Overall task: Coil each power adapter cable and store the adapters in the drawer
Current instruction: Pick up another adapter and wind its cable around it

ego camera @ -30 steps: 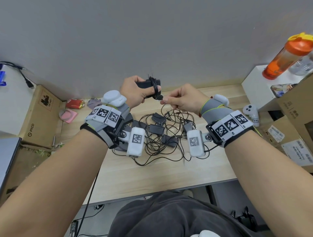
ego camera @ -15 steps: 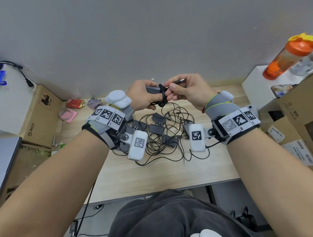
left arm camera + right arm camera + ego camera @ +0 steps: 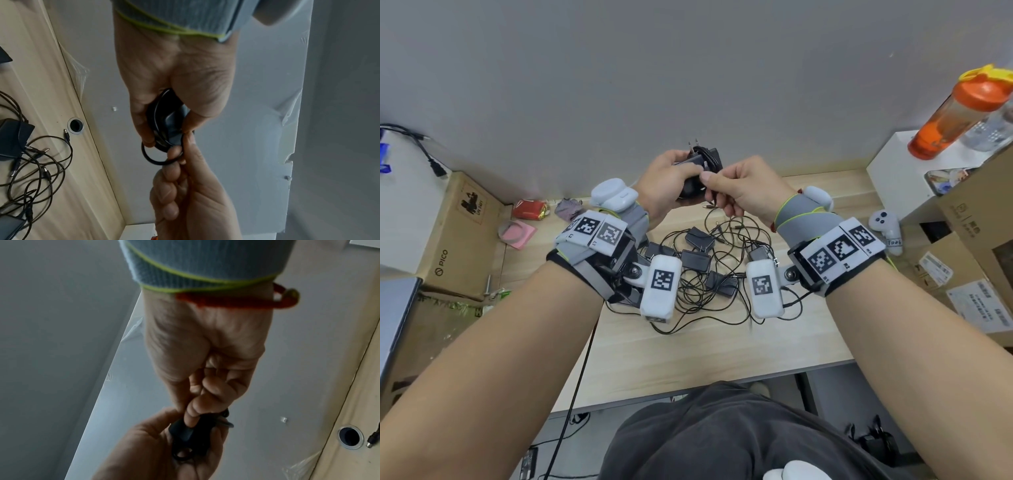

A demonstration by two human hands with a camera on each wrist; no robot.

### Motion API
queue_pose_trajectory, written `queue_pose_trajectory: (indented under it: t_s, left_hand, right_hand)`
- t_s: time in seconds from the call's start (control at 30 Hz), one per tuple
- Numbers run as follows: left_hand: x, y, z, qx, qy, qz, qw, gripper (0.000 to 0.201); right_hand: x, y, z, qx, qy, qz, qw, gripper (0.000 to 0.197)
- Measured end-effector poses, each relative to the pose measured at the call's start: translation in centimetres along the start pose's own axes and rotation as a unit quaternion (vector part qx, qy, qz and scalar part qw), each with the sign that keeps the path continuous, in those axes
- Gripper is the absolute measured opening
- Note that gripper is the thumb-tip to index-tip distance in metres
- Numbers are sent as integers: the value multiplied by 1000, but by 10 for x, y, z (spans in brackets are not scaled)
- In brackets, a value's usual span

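head view: black adapter (image 3: 697,171) – cable wound round it – gripped by left hand (image 3: 666,186); right hand (image 3: 744,192) pinches cable.

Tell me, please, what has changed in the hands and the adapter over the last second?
The right hand closed in from apart onto the adapter and now pinches its cable against it. The left hand keeps gripping the adapter, raised a little. The tangled pile on the desk is unchanged.

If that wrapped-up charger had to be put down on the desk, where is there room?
Bare light wooden desk top lies along the near edge, between the tangle of black adapters and cables and the person. The desk's middle is crowded; its far left corner holds a pink pad and a red packet.
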State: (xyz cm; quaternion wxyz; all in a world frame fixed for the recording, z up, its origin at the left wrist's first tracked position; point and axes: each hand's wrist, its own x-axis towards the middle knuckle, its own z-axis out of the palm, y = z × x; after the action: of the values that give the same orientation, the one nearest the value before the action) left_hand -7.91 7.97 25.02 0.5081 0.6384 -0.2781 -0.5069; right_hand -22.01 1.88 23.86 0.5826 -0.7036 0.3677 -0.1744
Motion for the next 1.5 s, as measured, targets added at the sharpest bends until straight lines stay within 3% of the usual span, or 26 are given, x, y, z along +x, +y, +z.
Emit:
queue_pose_trajectory:
  t_s: [0.17,0.3,0.37,0.67,0.97,1.17,1.27,1.37,1.5]
  left_hand:
    - [-2,3,1,14,9,10,1000,26]
    - [-3,0,4,38,5,19,999,25]
    - [-3,-1,2,39,-4,18,999,25]
    - [0,-10,2,64,-13,11,998,28]
    - [2,-9,0,75,14,5,997,28]
    - [-3,-8,1,101,-13,-7,995,31]
    - [-3,-6,0,94,5,-8,996,21]
    - [-5,-2,-6,79,23,-10,997,10]
    - [-6,0,-13,47,2,-32,998,29]
  right_hand:
    - [3,-5,-1,-14,22,36,999,36]
    - [8,-3,-5,-72,114,48,990,36]
    - [12,1,-7,-104,178,34,978,34]
    - [12,5,-5,-173,210,-40,961,27]
    - [8,5,-2,-119,131,-59,982,33]
    - [10,9,-4,-117,155,-64,979,30]
    - [8,7,-7,-88,126,-76,985,30]
    - [4,7,-12,-7,85,-92,992,16]
    - [0,9,-16,49,58,-100,992,16]
